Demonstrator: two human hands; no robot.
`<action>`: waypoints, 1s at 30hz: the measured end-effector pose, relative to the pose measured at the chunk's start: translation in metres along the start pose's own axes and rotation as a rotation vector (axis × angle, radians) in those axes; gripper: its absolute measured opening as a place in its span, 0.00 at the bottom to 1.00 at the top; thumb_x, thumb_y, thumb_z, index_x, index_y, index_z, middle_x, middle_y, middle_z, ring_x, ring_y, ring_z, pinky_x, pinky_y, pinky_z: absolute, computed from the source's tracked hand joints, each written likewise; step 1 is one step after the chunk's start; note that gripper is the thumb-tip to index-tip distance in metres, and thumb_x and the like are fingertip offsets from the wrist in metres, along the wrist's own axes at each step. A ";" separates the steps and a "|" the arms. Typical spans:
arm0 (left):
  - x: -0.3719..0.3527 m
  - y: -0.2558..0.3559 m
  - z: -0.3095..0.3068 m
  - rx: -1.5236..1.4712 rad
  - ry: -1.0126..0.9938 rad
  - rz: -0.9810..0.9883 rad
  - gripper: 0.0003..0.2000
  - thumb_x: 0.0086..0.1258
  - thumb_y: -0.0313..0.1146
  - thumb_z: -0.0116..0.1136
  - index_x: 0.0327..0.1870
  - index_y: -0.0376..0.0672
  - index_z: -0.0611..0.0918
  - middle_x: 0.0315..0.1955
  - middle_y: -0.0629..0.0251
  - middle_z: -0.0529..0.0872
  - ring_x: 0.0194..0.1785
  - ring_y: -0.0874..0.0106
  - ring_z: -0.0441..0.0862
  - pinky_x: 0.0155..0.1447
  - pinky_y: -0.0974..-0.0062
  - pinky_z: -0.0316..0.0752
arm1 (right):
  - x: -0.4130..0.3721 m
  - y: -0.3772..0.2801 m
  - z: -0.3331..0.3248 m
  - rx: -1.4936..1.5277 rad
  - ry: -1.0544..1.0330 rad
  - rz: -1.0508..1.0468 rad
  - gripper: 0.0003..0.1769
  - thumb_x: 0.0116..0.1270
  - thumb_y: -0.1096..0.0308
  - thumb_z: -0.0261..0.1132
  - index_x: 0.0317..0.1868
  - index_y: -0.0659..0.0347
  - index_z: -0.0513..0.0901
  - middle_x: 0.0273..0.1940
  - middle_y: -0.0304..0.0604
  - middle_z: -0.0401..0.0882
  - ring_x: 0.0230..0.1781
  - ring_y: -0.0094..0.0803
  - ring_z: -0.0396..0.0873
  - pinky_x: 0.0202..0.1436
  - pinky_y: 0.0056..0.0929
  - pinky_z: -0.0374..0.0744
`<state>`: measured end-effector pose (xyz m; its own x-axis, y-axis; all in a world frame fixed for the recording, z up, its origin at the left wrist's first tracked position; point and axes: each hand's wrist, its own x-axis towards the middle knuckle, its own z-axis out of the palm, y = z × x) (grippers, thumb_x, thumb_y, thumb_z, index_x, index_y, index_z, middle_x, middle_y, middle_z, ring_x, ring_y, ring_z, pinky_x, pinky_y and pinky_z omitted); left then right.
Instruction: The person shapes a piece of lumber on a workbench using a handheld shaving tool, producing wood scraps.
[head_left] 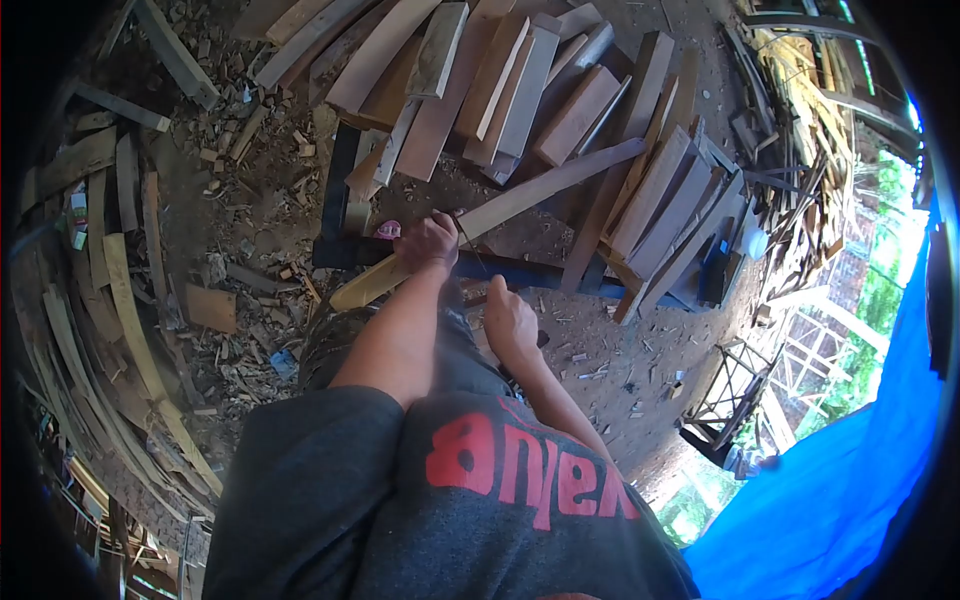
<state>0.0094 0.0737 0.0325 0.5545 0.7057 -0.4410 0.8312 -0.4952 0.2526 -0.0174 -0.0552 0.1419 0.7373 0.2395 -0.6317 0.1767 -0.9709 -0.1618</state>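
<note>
A long, pale wooden strip (545, 190) lies at a slant across a dark frame (530, 268). Fingers of my left hand (428, 243) are wrapped round the strip's lower left part, and its near end shows beyond the wrist. My right hand (511, 322) is closed, lower and to the right, apart from the strip. A small dark piece shows beside the right palm, too unclear to name. A thin dark line runs between the two hands; I cannot make out what it is.
Thick timber pieces (580, 115) lie side by side beyond the frame. Long curved offcuts (135, 310) are piled at the left. Wood scraps and chips (255, 205) litter the dirt floor. A blue tarp (830, 490) hangs at the lower right, near a metal rack (735, 390).
</note>
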 end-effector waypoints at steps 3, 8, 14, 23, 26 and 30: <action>0.001 -0.002 0.007 -0.003 0.005 -0.007 0.25 0.67 0.45 0.39 0.20 0.38 0.85 0.24 0.46 0.85 0.34 0.51 0.85 0.45 0.58 0.79 | 0.045 -0.010 0.015 0.032 0.128 -0.139 0.06 0.65 0.72 0.51 0.41 0.62 0.69 0.27 0.58 0.81 0.31 0.56 0.82 0.33 0.50 0.80; 0.003 -0.002 0.009 0.063 -0.030 -0.002 0.26 0.69 0.47 0.37 0.22 0.44 0.87 0.25 0.52 0.87 0.33 0.55 0.87 0.43 0.58 0.79 | 0.036 -0.007 0.000 0.043 0.061 -0.156 0.06 0.66 0.69 0.50 0.40 0.62 0.67 0.29 0.59 0.81 0.35 0.59 0.81 0.38 0.53 0.77; 0.001 -0.001 0.007 -0.002 -0.030 -0.001 0.25 0.67 0.45 0.39 0.20 0.39 0.85 0.24 0.47 0.85 0.33 0.52 0.85 0.45 0.58 0.78 | 0.007 -0.005 -0.002 -0.027 -0.058 0.059 0.06 0.66 0.70 0.50 0.41 0.62 0.68 0.31 0.61 0.81 0.35 0.59 0.81 0.38 0.53 0.78; 0.002 -0.001 0.003 0.027 -0.064 0.001 0.25 0.68 0.45 0.37 0.22 0.42 0.86 0.26 0.50 0.87 0.37 0.55 0.86 0.47 0.59 0.77 | 0.009 -0.004 -0.004 0.011 0.043 -0.070 0.06 0.64 0.71 0.52 0.41 0.61 0.68 0.29 0.61 0.81 0.33 0.58 0.82 0.36 0.54 0.79; 0.002 -0.002 0.003 0.032 -0.070 0.005 0.26 0.68 0.46 0.37 0.22 0.41 0.86 0.27 0.49 0.86 0.37 0.54 0.86 0.47 0.59 0.78 | 0.003 -0.002 -0.001 -0.007 0.013 -0.004 0.06 0.64 0.71 0.52 0.41 0.60 0.69 0.29 0.61 0.81 0.33 0.58 0.82 0.36 0.54 0.79; 0.003 0.000 -0.001 0.006 -0.110 -0.053 0.26 0.68 0.44 0.37 0.22 0.38 0.86 0.28 0.47 0.86 0.39 0.53 0.85 0.51 0.59 0.75 | 0.066 -0.017 0.012 0.036 0.053 -0.085 0.06 0.66 0.69 0.51 0.41 0.60 0.68 0.31 0.61 0.81 0.35 0.59 0.82 0.38 0.53 0.78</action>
<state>0.0115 0.0762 0.0321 0.5019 0.6715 -0.5452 0.8588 -0.4618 0.2218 0.0204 -0.0231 0.0944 0.7543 0.3188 -0.5739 0.2170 -0.9461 -0.2404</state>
